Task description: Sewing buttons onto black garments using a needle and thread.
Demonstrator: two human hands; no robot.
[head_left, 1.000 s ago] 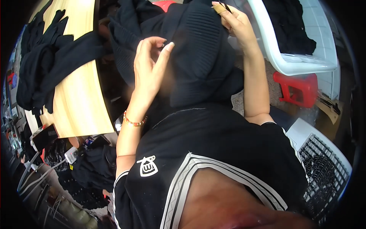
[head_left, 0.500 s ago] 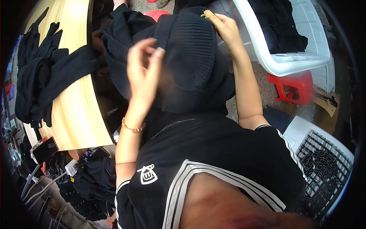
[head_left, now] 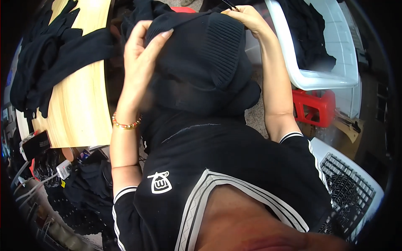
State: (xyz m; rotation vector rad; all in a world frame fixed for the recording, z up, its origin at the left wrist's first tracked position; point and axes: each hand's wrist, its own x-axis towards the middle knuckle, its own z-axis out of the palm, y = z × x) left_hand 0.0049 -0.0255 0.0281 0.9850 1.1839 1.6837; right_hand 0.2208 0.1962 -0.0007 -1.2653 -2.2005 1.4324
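Cloth (head_left: 180, 71), black and knitted, lies bunched in front of your tummy, between your two hands, with the wooden table (head_left: 79, 117) off to your left and the white tub (head_left: 326, 79) off to your right. Most of it is smooth and flat-looking, but on the right side there is a ribbed part (head_left: 226, 52) with lots of little raised lines, like a washboard. Those lines run mostly from side to side. The long way of the ribbed part goes from the far edge, near your right hand (head_left: 248, 21), down toward you, and it gets narrower at the near end. The far edge of the cloth goes across from your left hand (head_left: 140, 58) to your right hand, a bit higher at the right. Your left hand pinches the edge, with the thumb on top and the other fingers curled round the far side. Your right hand is closed on a dark thin tool (head_left: 229, 4) that sticks up between the fingers; it may be tweezers, but its end is too close to the top of the view to be sure. You cannot tell if those fingers hold cloth too. Your left fingertips are tucked out of sight behind the cloth. The near side of the cloth is hard to see, because it is as dark as your black shirt (head_left: 251, 154).
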